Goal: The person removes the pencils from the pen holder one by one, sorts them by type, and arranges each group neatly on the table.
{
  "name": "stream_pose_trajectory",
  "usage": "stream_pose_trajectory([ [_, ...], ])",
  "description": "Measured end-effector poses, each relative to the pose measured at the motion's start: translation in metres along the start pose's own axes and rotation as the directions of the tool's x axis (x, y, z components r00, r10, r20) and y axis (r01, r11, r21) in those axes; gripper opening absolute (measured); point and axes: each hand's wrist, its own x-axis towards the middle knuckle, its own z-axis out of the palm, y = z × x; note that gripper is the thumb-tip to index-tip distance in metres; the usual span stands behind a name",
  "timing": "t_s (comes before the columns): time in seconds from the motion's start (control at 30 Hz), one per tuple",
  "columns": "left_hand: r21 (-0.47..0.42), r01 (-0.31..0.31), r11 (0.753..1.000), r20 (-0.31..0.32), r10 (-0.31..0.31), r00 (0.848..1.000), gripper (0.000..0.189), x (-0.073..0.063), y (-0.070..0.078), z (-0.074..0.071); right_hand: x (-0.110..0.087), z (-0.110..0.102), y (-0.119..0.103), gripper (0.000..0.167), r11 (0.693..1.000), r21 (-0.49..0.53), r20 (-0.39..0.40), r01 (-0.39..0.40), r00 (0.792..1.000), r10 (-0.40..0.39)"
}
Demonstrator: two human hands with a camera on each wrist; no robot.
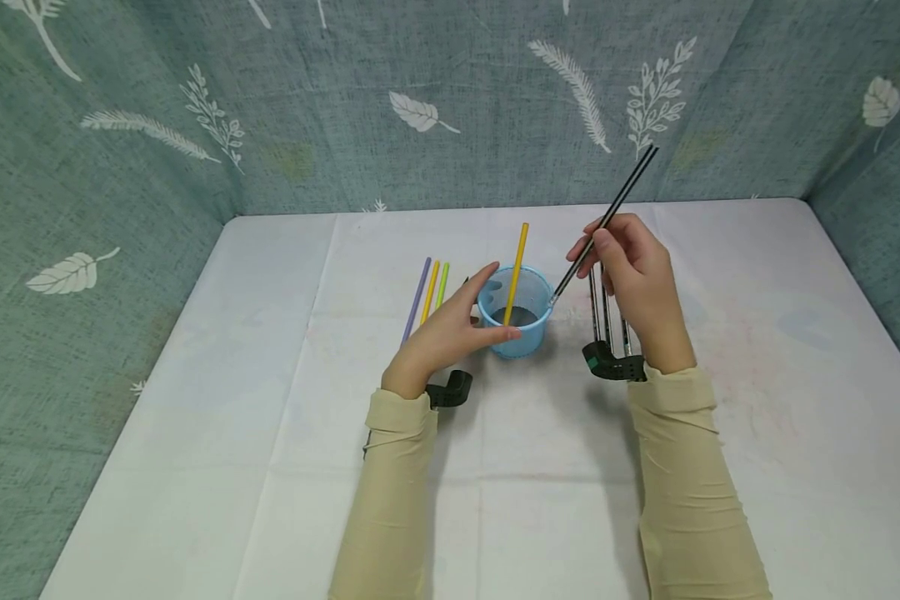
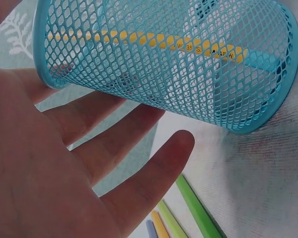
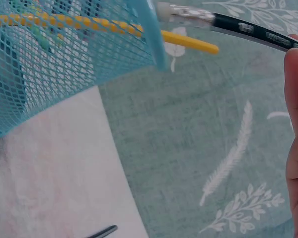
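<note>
A light blue mesh pen cup [image 1: 521, 343] stands upright on the table, a yellow pencil-like stick [image 1: 520, 250] leaning inside it. My left hand [image 1: 453, 329] holds the cup from its left side, thumb in front and index finger at the back of the rim. In the left wrist view, its other fingers [image 2: 154, 173] spread along the mesh. My right hand [image 1: 636, 267] pinches a slim black paintbrush [image 1: 626, 187] between thumb and fingers. The brush slants down left, its silver ferrule [image 3: 191, 14] and pale tip right at the cup's rim.
Purple [image 1: 417, 298], yellow [image 1: 430, 293] and green [image 1: 442, 286] sticks lie on the white-covered table [image 1: 330, 467] left of the cup. Several black sticks [image 1: 595, 312] lie under my right hand. Leaf-patterned green cloth [image 1: 480, 158] hangs behind and on both sides.
</note>
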Motion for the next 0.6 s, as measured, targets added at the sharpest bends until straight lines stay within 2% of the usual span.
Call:
stream_pose_trajectory([
  [0.33, -0.025, -0.005, 1.000, -0.006, 0.005, 1.000, 0.095, 0.001, -0.002, 0.000, -0.001, -0.013, 0.004, 0.026, 1.000, -0.009, -0.106, -0.015, 0.994, 0.014],
  [0.6, -0.047, 0.005, 0.999, 0.008, -0.004, 1.000, 0.095, 0.000, -0.003, 0.000, -0.002, -0.023, 0.017, 0.026, 0.991, -0.107, -0.197, -0.081, 0.979, 0.058],
])
